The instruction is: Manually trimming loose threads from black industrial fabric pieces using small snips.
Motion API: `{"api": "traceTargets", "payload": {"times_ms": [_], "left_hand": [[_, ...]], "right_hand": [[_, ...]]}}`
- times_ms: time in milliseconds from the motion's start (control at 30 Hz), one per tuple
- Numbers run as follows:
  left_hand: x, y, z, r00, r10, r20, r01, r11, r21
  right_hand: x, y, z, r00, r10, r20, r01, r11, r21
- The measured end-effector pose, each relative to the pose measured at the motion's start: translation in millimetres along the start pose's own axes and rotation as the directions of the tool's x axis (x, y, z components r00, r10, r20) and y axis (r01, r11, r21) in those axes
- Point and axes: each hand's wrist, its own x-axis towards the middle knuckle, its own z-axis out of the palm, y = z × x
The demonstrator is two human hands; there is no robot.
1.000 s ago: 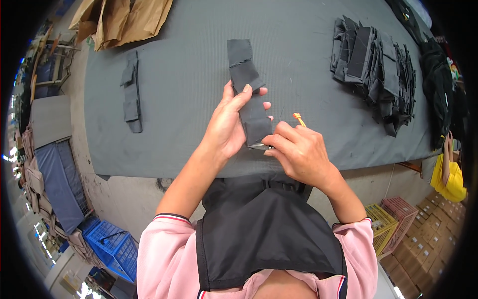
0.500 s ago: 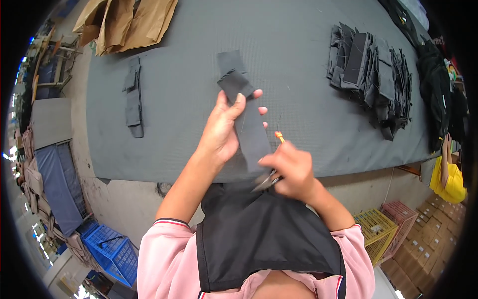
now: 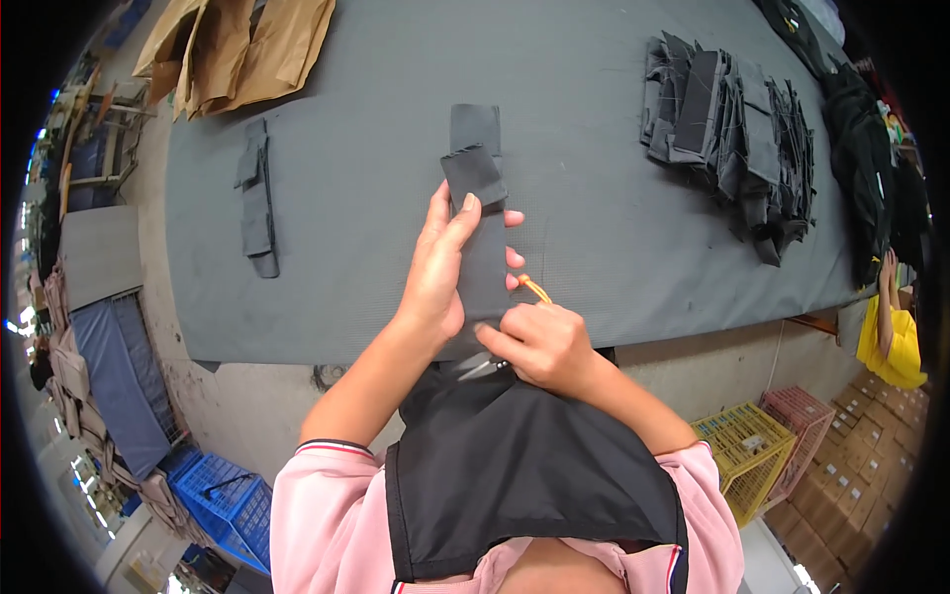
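Head view: left hand (image 3: 435,272) grips a dark fabric strip (image 3: 482,252) upright over the grey tabletop (image 3: 594,247); right hand (image 3: 542,346) is closed on thread snips (image 3: 485,368) at its lower end. Risk: blades so close could nick fabric or fingers.

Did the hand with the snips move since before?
Yes. The right hand with the snips dropped from over the grey table to its near edge, toward the person.

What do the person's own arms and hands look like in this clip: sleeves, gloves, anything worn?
Both hands are bare: no gloves on the left hand or the right hand, and I can make out no rings or watch. The forearms are uncovered. Pink sleeves are pushed up near the elbows, their cuffs trimmed with dark and red stripes. A black apron covers the chest.
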Motion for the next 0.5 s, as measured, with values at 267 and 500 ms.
{"api": "traceTargets", "payload": {"times_ms": [267, 500], "left_hand": [[3, -2, 4, 0.977, 0.203, -0.056, -0.197, 0.976, 0.096], [0, 1, 5, 0.975, 0.218, -0.052, -0.21, 0.97, 0.122]], "right_hand": [[1, 5, -28, 0.898, 0.415, -0.144, -0.422, 0.907, -0.017], [7, 4, -29, 0.917, 0.369, -0.154, -0.383, 0.921, -0.075]]}}
